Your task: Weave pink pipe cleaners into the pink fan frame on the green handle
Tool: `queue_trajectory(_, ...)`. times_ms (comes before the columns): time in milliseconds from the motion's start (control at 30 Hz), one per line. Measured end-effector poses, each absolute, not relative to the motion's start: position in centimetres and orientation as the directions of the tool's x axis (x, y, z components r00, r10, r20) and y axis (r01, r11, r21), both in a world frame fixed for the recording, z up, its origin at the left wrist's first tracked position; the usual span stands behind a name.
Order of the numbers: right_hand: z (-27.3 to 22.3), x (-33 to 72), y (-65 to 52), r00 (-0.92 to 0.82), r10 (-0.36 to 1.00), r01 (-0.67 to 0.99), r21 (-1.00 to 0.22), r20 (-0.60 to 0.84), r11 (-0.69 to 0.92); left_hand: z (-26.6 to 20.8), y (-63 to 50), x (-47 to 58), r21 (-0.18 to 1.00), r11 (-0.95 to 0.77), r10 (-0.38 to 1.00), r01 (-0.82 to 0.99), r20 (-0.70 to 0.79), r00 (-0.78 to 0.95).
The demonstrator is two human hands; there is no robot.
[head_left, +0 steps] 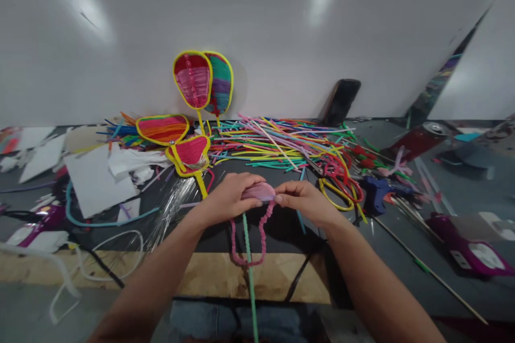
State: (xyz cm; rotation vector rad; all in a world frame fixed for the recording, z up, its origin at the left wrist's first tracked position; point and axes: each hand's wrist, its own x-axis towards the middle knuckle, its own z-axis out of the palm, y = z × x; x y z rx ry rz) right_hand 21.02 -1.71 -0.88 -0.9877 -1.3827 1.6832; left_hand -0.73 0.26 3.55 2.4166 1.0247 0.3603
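A pink pipe-cleaner piece [259, 191] is held between my two hands above the table's front edge. Its upper part is filled with light pink strands, while a darker pink wavy outline [263, 236] loops down below. A pale green pipe-cleaner stem [249, 273] runs from it toward my lap. My left hand [230, 196] is closed round the filled part from the left, thumb below. With thumb and index finger, my right hand [303, 199] pinches the right edge. What lies under my left fingers is hidden.
Finished pipe-cleaner fans [193, 80] with yellow rims lean on the white board [281, 27]. Loose pipe cleaners [273, 142] are heaped behind my hands. At right are a phone [341, 102], scissors [336, 169], a can [422, 139] and a purple device [470, 246]; white card [98, 177] lies left.
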Motion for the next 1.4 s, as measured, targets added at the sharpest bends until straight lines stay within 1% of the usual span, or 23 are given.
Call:
queue_trajectory(100,-0.9,21.0,-1.8,-0.495,0.856,-0.082,-0.972,-0.152,-0.220,3.1,-0.1,-0.7,0.622,-0.531,0.755,0.575,0.041,0.654)
queue_trajectory(167,-1.0,21.0,-1.8,-0.527,0.834,-0.102,-0.962,-0.163,-0.253,2.7,-0.3,-0.9,0.648,-0.507,0.769,0.568,0.043,0.638)
queue_trajectory(467,-2.2,20.4,-2.1,-0.564,0.799,-0.214,-0.897,-0.208,-0.385,1.8,-0.5,-1.3,0.642,-0.521,0.776,0.563,0.081,0.626)
queue_trajectory(633,-2.4,19.7,-2.4,-0.574,0.794,-0.283,-0.861,-0.202,-0.423,1.6,-0.6,-1.2,0.673,-0.517,0.771,0.529,0.098,0.629)
queue_trajectory(867,-3.0,18.9,-2.9,-0.578,0.786,-0.317,-0.827,-0.219,-0.463,1.5,-0.5,-1.3,0.688,-0.537,0.752,0.488,0.129,0.646)
queue_trajectory(933,-3.0,18.7,-2.8,-0.542,0.820,-0.323,-0.854,-0.186,-0.408,1.5,-0.5,-1.4,0.690,-0.538,0.758,0.484,0.145,0.636)
queue_trajectory(1000,-3.0,18.6,-2.6,-0.431,0.897,-0.294,-0.924,-0.098,-0.243,1.4,-0.4,-1.5,0.680,-0.534,0.775,0.502,0.157,0.612)
queue_trajectory(1033,-2.9,18.6,-2.5,-0.356,0.934,-0.238,-0.963,-0.036,-0.128,1.4,-0.3,-1.6,0.667,-0.534,0.784,0.520,0.160,0.599)
queue_trajectory(1100,-2.7,18.6,-2.4,-0.215,0.971,-0.028,-0.995,0.100,0.097,1.2,-0.2,-1.8,0.626,-0.535,0.801,0.568,0.163,0.576)
queue_trajectory(1167,-2.6,18.6,-2.4,-0.134,0.966,0.208,-0.947,0.221,0.246,0.9,-0.2,-1.8,0.582,-0.532,0.816,0.614,0.162,0.554)
queue_trajectory(1200,-2.6,18.6,-2.5,-0.128,0.956,0.283,-0.914,0.264,0.290,0.8,-0.2,-1.8,0.567,-0.528,0.825,0.633,0.165,0.541)
queue_trajectory(1233,-2.6,18.6,-2.6,-0.135,0.949,0.321,-0.893,0.286,0.315,0.7,-0.2,-1.8,0.555,-0.523,0.832,0.647,0.167,0.530)
queue_trajectory(1300,-2.6,18.4,-2.8,-0.161,0.951,0.313,-0.901,0.262,0.302,0.4,-0.2,-1.8,0.538,-0.516,0.842,0.667,0.173,0.511)
queue_trajectory(1400,-2.6,18.1,-3.1,-0.178,0.977,0.193,-0.970,0.115,0.149,0.3,-0.2,-1.7,0.517,-0.514,0.847,0.684,0.179,0.501)
